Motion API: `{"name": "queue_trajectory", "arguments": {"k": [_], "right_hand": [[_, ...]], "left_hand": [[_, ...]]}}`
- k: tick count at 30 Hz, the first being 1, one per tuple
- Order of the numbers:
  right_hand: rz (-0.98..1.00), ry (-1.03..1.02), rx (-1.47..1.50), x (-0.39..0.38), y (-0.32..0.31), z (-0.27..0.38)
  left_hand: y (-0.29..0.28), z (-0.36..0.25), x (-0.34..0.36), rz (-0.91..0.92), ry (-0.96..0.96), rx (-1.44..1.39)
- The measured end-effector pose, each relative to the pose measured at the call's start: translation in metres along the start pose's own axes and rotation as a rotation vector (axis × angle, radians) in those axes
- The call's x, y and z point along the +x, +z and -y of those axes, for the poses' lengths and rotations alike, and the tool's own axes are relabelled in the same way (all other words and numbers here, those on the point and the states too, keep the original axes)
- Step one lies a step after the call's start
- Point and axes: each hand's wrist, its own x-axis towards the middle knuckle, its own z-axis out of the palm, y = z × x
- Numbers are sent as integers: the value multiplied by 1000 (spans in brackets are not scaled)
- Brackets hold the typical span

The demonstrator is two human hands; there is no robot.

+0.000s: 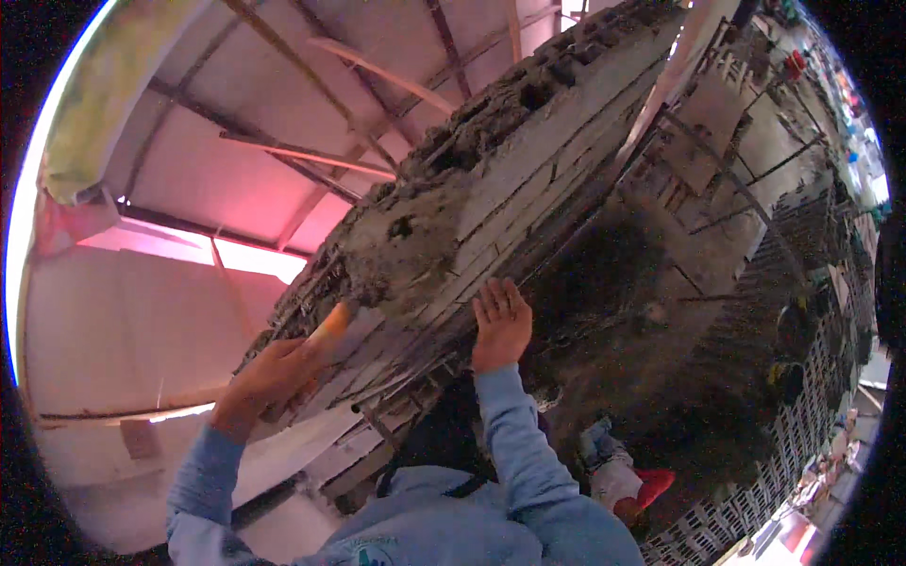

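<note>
One bare left hand (274, 373) and one bare right hand (503, 325) reach up my feed from pale-blue long sleeves (519, 415), and the work lies between and beyond them: a long, slanting grey structure with a pale, line-scored face (557, 165) and a rough, grey-brown, mud-like mass (377, 241) along its far side. I can't tell whether those lines are brick joints or board edges.

The right hand is spread flat at the near edge of the pale face, fingers extended, gripping nothing I can make out. The left lies lower along the same structure, its orange-lit fingertip (337, 319) at the border of the mud; its other fingers are partly hidden, so I can't tell whether it holds anything.

As for progress, I'd judge it partial. The stretch running ahead of the right hand looks fairly even, while the mass beyond the left fingertips is lumpy and pitted, so any evening-out there seems undone. Well below the right hand I see another person (613, 476) wearing something red, and farther right, rows of grey perforated blocks (783, 453).
</note>
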Motion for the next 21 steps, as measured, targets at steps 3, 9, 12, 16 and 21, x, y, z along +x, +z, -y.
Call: {"name": "queue_trajectory", "arguments": {"k": [3, 9, 12, 16, 21], "right_hand": [[-52, 1, -44, 1, 32, -20], [-158, -104, -15, 36, 52, -78], [-194, -142, 43, 48, 60, -98], [-169, -282, -57, 64, 70, -97], [-209, -641, -367, 148, 82, -77]], "left_hand": [[-25, 19, -25, 18, -20, 14], [-48, 38, -35, 43, -479, -515], [-70, 44, -26, 2, -239, -459], [-93, 52, 25, -66, -137, -469], [-128, -30, 130, -28, -106, -330]]}}
